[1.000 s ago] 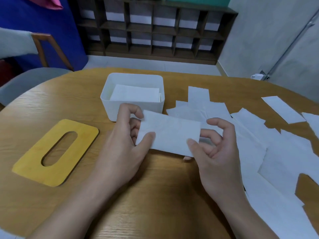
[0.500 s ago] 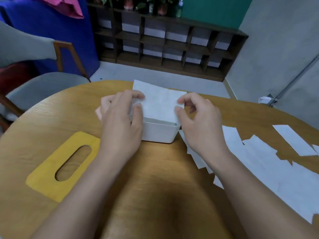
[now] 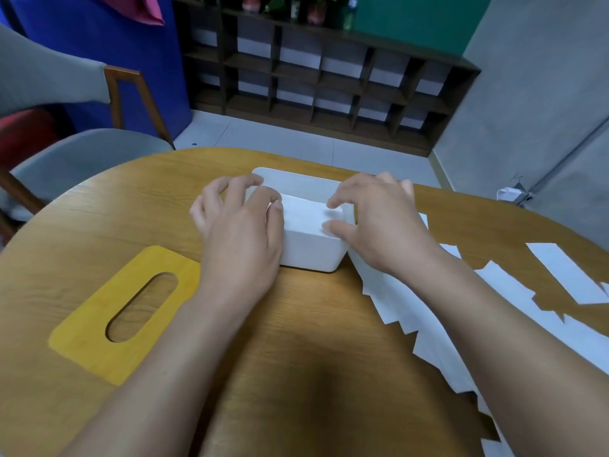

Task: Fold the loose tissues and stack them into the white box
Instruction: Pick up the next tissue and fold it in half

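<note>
Left hand (image 3: pixel 240 225) and right hand (image 3: pixel 379 222) both over the box (image 3: pixel 313 252), fingers curled down at its left and right ends, fingertips on a folded tissue (image 3: pixel 304 214) lying at the box top. Looks like they are pressing or seating it; cannot tell whether either hand pinches the sheet or just touches it. Box sits mid-counter (image 3: pixel 296 341), far of the forearms; how many tissues are under the top one is hidden. Loose tissues (image 3: pixel 428 328) spread flat in an overlapping run on the right of the counter, starting just beside the box and going to the near right edge, more strips far right. Yellow lid (image 3: pixel 99 324) with slot lies near left, off the box. Judgement: one more tissue going in, most of the pile unfolded, task well short of done.
</note>
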Tool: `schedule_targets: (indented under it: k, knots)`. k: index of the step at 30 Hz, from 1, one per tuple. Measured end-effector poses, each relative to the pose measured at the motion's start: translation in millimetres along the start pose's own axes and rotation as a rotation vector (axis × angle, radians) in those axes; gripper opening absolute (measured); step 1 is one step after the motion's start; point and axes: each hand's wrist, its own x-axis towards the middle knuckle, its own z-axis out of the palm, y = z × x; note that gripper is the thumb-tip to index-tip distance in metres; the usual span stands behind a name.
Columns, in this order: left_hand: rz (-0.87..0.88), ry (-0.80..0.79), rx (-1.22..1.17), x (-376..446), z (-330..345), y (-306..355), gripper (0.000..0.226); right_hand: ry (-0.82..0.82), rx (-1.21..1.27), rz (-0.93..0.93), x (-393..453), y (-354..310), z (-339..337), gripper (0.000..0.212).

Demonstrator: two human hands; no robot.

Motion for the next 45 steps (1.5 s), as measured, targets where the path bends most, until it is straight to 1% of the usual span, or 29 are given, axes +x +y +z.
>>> schedule_targets:
  k: [2,4,6,8,11,13,15,18,20,23,25,26,28,31,34,35,37,39,40,42,45]
  knots:
    - [0.028,-0.046,0.005,0.2,0.0,1.3,0.031,-0.071,0.039,0.048,7.6,1.0,0.2,0.036]
    - [0.033,-0.107,0.026,-0.6,1.7,1.8,0.041,-0.128,0.018,0.06,12.7,0.8,-3.2,0.042]
    - [0.03,-0.124,0.029,-1.2,1.2,2.8,0.047,-0.135,0.05,0.051,13.8,1.0,-9.9,0.044]
    - [0.049,-0.094,-0.009,-2.0,-2.3,7.1,0.042,-0.083,0.158,0.078,9.0,4.4,-17.7,0.042]
    - [0.14,-0.018,-0.08,-8.9,-7.5,18.8,0.024,0.026,0.31,0.109,-8.3,14.3,-24.9,0.034]
    - [0.17,-0.016,-0.156,-17.3,-8.5,29.0,0.016,0.061,0.4,0.13,-28.5,20.3,-27.9,0.028]
    - [0.19,-0.037,-0.231,-27.8,-9.1,40.4,0.017,0.067,0.451,0.144,-53.4,27.4,-29.8,0.025]
    - [0.271,-0.049,-0.301,-48.2,-7.4,61.4,0.017,0.051,0.468,0.164,-94.8,41.2,-28.8,0.022]
    - [0.296,-0.109,-0.355,-66.0,0.1,75.1,0.016,0.055,0.51,0.211,-122.9,51.7,-24.2,0.02]
    - [0.294,-0.274,-0.404,-94.3,18.6,89.4,0.017,0.093,0.612,0.312,-165.8,60.2,-6.3,0.013]
    - [0.308,-0.376,-0.406,-109.1,29.4,95.7,0.017,0.103,0.655,0.339,-190.5,62.1,11.5,0.005]
    - [0.316,-0.419,-0.398,-114.9,33.4,98.7,0.016,0.106,0.652,0.336,-201.0,63.2,20.2,0.004]
    - [0.333,-0.487,-0.38,-124.2,38.5,104.4,0.015,0.127,0.611,0.32,-216.9,66.5,33.6,0.007]
    - [0.359,-0.537,-0.376,-133.9,39.4,108.5,0.012,0.187,0.534,0.317,-235.2,71.2,37.7,0.007]
    - [0.384,-0.565,-0.35,-140.5,36.5,107.6,0.012,0.242,0.419,0.31,-257.2,85.6,32.8,0.012]
    - [0.387,-0.572,-0.349,-141.8,35.8,106.7,0.011,0.243,0.35,0.302,-265.3,92.7,31.4,0.019]
    - [0.376,-0.573,-0.357,-142.9,35.0,104.9,0.011,0.227,0.225,0.296,-280.9,106.7,31.2,0.042]
    - [0.356,-0.564,-0.363,-141.7,34.4,104.3,0.011,0.195,0.188,0.317,-291.7,114.7,32.8,0.062]
    - [0.351,-0.559,-0.365,-141.0,34.4,104.3,0.011,0.171,0.191,0.33,-294.5,115.8,33.9,0.068]
    - [0.339,-0.552,-0.371,-140.2,34.2,103.9,0.012,0.148,0.204,0.342,-293.9,112.6,36.9,0.074]
    - [0.327,-0.546,-0.374,-139.5,33.7,101.4,0.015,0.192,0.274,0.362,-276.6,95.9,42.1,0.07]
